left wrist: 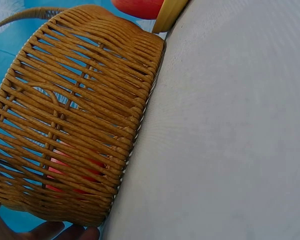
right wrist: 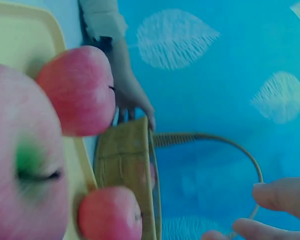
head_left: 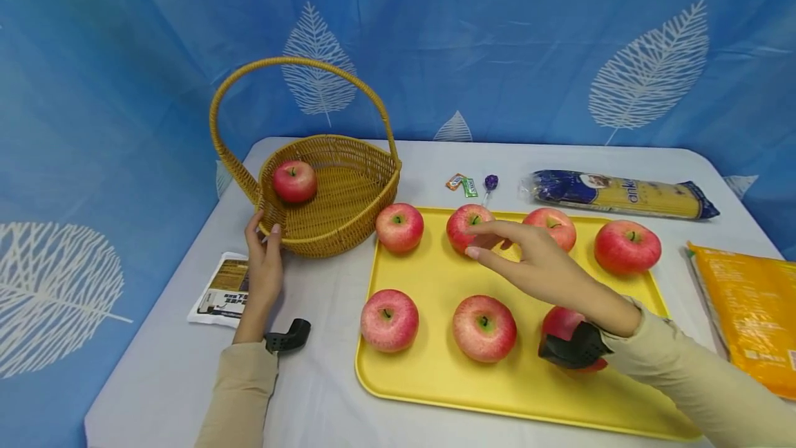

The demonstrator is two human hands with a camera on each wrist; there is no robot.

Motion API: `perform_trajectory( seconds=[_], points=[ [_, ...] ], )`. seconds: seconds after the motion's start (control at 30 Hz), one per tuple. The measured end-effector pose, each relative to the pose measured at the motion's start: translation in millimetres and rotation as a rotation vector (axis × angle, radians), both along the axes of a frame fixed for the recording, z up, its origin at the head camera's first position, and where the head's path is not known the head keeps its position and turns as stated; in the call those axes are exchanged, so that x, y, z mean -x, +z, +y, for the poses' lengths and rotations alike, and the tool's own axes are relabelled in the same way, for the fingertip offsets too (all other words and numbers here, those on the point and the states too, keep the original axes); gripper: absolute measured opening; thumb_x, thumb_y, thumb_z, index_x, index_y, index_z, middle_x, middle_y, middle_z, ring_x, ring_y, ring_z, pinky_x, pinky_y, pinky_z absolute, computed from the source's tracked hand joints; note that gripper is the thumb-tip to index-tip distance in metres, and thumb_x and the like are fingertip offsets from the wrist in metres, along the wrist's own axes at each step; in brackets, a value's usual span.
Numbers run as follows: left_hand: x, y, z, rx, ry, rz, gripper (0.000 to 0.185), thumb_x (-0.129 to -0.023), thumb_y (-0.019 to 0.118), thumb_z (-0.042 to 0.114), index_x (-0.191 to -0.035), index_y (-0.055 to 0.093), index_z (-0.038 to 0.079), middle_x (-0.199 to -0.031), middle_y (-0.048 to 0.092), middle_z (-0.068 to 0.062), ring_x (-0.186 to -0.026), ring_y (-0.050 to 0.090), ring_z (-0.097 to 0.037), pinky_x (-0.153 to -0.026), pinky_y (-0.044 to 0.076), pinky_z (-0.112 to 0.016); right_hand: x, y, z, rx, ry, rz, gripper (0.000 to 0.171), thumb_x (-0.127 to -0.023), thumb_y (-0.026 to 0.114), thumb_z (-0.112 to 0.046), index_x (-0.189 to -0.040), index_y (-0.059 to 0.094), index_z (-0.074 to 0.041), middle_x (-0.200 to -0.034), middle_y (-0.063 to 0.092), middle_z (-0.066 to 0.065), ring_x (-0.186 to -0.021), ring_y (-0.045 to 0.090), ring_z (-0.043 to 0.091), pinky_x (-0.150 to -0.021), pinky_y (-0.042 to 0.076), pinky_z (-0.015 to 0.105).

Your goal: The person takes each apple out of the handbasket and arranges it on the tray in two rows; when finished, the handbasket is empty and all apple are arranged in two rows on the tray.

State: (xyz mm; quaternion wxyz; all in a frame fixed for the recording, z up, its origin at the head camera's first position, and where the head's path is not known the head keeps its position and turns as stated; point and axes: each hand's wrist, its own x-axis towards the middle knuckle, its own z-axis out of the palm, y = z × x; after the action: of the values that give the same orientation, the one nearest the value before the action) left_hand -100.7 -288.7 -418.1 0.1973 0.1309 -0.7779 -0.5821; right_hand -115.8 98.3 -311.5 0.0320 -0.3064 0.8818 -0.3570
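A wicker basket [head_left: 336, 235] with a tall arched handle stands at the back left, one red apple [head_left: 295, 181] inside it. My left hand [head_left: 265, 265] holds the near left side of the basket, thumb at the rim; its fingertips [left wrist: 47, 230] show at the wicker in the left wrist view. My right hand [head_left: 535, 261] hovers over a yellow tray [head_left: 429, 386], thumb and fingers apart with nothing between them. Closest to its fingertips is a red apple [head_left: 461, 228] in the back row, partly hidden by them. Several more apples sit on the tray, including a front-row apple [head_left: 484, 328].
Behind the tray lie two small wrapped candies [head_left: 469, 187], a purple lollipop [head_left: 491, 183] and a long blue-and-yellow packet [head_left: 622, 193]. An orange bag [head_left: 752, 310] is at the right edge. Left of the left forearm lies a white-and-brown pouch [head_left: 220, 292].
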Motion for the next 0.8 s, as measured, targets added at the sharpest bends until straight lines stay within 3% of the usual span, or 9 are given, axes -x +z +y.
perform_trajectory(
  seconds=[0.17,0.3,0.6,0.8],
  points=[
    [-0.3,-0.8,-1,-0.002,0.001,-0.004,0.053,-0.096,0.035,0.041,-0.143,0.014,0.025,-0.141,0.025,-0.016,-0.123,0.038,-0.030,-0.098,0.033,-0.046,4.9,8.9,-35,0.047,0.090,-0.004,0.031,-0.088,0.056,-0.038,-0.116,0.057,-0.025,-0.094,0.063,-0.013,-0.089,0.057,0.002,-0.082,0.046,0.031],
    [-0.1,-0.2,-1,0.009,0.003,-0.008,0.054,-0.096,0.035,0.041,-0.143,0.014,0.025,-0.142,0.024,-0.016,-0.124,0.037,-0.028,-0.100,0.033,-0.046,11.4,15.7,-62,0.082,0.111,0.004,0.029,-0.088,0.057,-0.033,-0.116,0.057,-0.025,-0.093,0.065,-0.012,-0.091,0.058,0.003,-0.081,0.044,0.030],
    [-0.5,3.0,1,0.042,0.009,-0.025,0.053,-0.097,0.034,0.040,-0.143,0.015,0.024,-0.146,0.021,-0.014,-0.128,0.034,-0.030,-0.101,0.032,-0.047,19.4,14.5,-121,0.301,0.153,0.005,0.028,-0.087,0.059,-0.026,-0.114,0.058,-0.015,-0.102,0.064,-0.003,-0.094,0.058,0.010,-0.083,0.047,0.031],
    [-0.8,2.6,0,0.037,0.012,-0.019,0.052,-0.097,0.034,0.039,-0.143,0.015,0.025,-0.145,0.022,-0.015,-0.127,0.035,-0.031,-0.100,0.033,-0.047,35.1,10.7,-152,0.286,0.144,-0.053,0.028,-0.088,0.058,-0.028,-0.112,0.059,-0.014,-0.103,0.064,-0.001,-0.094,0.058,0.010,-0.082,0.047,0.030]
  ],
)
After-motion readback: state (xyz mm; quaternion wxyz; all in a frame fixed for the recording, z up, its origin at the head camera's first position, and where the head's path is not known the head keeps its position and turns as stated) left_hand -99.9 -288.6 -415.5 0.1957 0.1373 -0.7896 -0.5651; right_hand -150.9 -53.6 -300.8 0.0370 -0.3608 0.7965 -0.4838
